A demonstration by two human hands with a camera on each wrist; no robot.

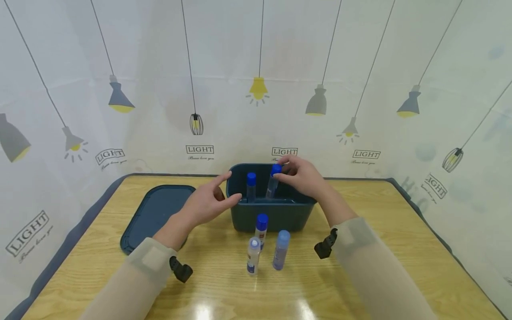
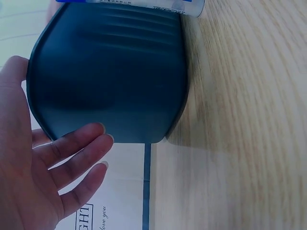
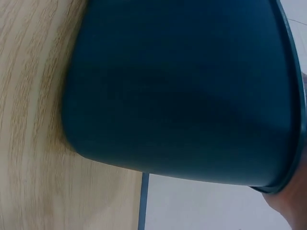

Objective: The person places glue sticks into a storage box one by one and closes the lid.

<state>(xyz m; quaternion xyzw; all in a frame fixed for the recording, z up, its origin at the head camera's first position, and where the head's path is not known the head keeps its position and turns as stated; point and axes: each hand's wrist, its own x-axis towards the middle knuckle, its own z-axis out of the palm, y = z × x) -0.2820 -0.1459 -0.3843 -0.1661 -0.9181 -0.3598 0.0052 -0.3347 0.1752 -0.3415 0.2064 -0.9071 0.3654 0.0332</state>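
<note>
A dark teal bin [image 1: 272,218] stands open on the table. At its left end is my left hand [image 1: 206,200], thumb and index finger spread near the rim corners. The left wrist view shows the hand's fingers [image 2: 79,146] relaxed beside the bin's wall [image 2: 110,72]. My right hand [image 1: 304,178] pinches a blue-capped glue stick [image 1: 273,182] by its cap, tilted inside the bin. Another blue-capped glue stick [image 1: 251,186] stands upright in the bin, to the left. In the right wrist view, the bin's wall [image 3: 177,96] hides most of the right hand [image 3: 292,196].
In front of the bin stand a dark-blue-capped tube [image 1: 262,226], a white-topped bottle [image 1: 253,258] and a light-blue-capped tube [image 1: 281,251]. A teal lid [image 1: 156,213] lies flat at the left, partly behind the left arm. A printed curtain [image 1: 224,66] hangs behind the table.
</note>
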